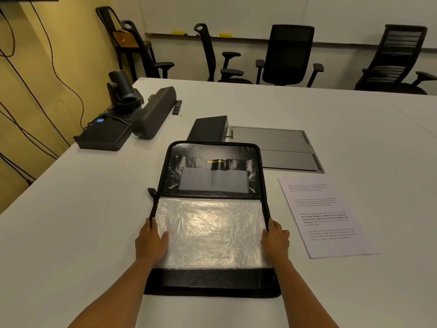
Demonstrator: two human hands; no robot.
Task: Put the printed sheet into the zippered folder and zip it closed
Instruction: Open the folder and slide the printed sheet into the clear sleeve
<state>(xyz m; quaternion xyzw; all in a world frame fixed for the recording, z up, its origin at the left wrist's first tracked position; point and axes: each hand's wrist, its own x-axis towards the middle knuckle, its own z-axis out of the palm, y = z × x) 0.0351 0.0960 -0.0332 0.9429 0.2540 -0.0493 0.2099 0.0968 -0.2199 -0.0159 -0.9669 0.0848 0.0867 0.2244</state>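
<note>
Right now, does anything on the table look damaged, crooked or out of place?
Nothing looks damaged or spilled. The zippered folder lies open and square between the left hand and right hand. The printed sheet lies flat to its right, slightly angled, not yet inside. The clear inner sleeve is wrinkled.

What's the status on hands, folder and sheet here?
Left hand and right hand flat on the open zippered folder's side edges, holding nothing. Printed sheet outside, on the table to its right. Nothing in between.
</note>
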